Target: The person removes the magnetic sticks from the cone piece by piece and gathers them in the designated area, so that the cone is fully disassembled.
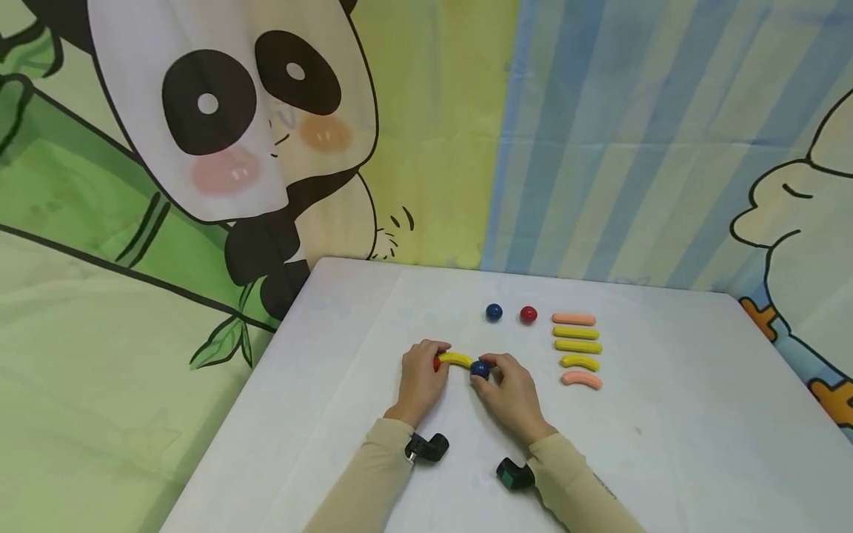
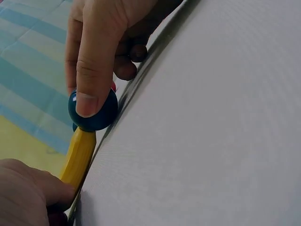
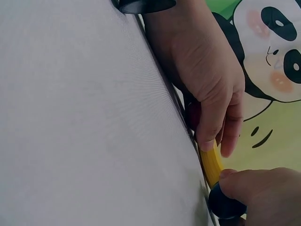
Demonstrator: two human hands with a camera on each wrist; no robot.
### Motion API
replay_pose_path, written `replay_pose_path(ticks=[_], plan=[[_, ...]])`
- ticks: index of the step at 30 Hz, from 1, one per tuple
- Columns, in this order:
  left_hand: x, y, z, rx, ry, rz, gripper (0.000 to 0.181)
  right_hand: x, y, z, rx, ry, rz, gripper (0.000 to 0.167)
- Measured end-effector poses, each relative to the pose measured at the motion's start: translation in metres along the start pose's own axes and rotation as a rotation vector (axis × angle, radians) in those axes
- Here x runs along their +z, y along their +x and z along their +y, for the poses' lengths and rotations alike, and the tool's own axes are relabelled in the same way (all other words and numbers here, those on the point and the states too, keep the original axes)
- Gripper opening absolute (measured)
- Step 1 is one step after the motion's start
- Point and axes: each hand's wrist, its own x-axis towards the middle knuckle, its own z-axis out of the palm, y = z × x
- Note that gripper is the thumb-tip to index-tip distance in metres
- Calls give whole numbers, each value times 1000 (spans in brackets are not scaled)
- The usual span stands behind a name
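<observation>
Low over the white table, a curved yellow rod [image 1: 456, 360] joins a red ball [image 1: 436, 363] on its left to a blue ball [image 1: 479, 369] on its right. My left hand [image 1: 421, 375] pinches the rod's left end, its palm partly covering the red ball. With thumb and fingers my right hand [image 1: 513, 391] grips the blue ball, which touches the rod's end in the left wrist view. The left thumb [image 3: 210, 127] presses on the rod in the right wrist view, where the red ball sits mostly hidden beneath that hand.
Behind the hands lie a second blue ball [image 1: 494, 312] and a second red ball [image 1: 529, 315]. To the right, a column holds straight yellow rods [image 1: 577, 346], a straight pink rod [image 1: 574, 320], a curved yellow rod [image 1: 580, 363] and a curved pink rod [image 1: 582, 380]. A printed curtain [image 1: 433, 133] hangs behind the table.
</observation>
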Motion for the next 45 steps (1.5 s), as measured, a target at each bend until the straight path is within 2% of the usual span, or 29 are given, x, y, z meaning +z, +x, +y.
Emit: replay_pose_path(ticks=[4,11,18,24,36,41,45], plan=[[-1,1,1,-8,43,28,21,-2,0,1,9,19,0,33],[-3,1,2,-47,27,58,19,-7,8,6,115,69,27,31],[-2,1,0,-61,12,50,19,-13,35,20,178,60,58,39],[-2,-1,2,-80,5,25,19,-15,57,31,250,40,51,39],[-2,0,5,-76,26,21,18,-11,72,37,271,-13,84,39],[-3,-1,6,-57,58,0,20,-10,74,37,274,-25,65,44],[-3,-1,5,-64,74,-20,22,-9,74,38,276,-24,45,48]])
